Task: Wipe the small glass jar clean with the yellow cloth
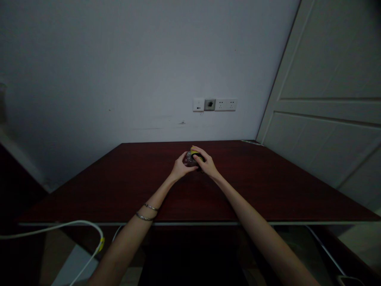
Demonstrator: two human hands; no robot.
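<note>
Grip should be steady and even: over the desk [133, 178], my left hand [179, 168] clasps a clear object [189, 159], my right hand [209, 165] a yellow-and-black piece [194, 151].

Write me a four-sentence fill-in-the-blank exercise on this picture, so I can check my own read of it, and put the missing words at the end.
1. Exactly ____ bracelets circle the left arm.
2. The right hand grips a black-and-____ item.
3. In height, the sockets on the wall sit ____ the table.
4. The door stands on the picture's ____ side.

Missing words: two; yellow; above; right.
</note>
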